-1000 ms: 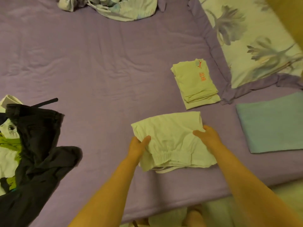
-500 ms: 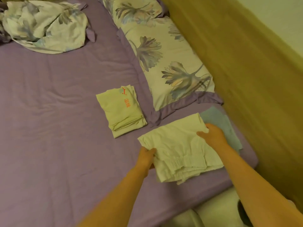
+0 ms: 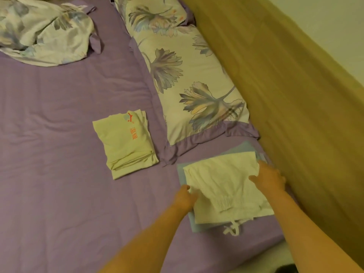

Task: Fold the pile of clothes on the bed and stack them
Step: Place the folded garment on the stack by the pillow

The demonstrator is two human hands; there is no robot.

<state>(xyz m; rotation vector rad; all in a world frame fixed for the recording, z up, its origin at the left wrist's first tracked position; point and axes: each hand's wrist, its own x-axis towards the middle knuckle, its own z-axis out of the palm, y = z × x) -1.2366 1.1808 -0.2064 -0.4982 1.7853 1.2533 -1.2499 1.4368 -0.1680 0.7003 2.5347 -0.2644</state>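
You've got three folded garments on the purple bedsheet (image 3: 59, 174): one pale yellow folded shirt with orange lettering (image 3: 125, 143) lying alone, one cream folded pair of drawstring shorts (image 3: 222, 182), and one light blue folded cloth (image 3: 244, 147) under those shorts. That makes one stack of two and one single piece. Two floral pillows (image 3: 189, 79) run along the one wooden headboard (image 3: 285, 95). One crumpled floral cover (image 3: 43, 32) sits far left. Two bare hands show, your left hand (image 3: 185, 198) and right hand (image 3: 269, 179).
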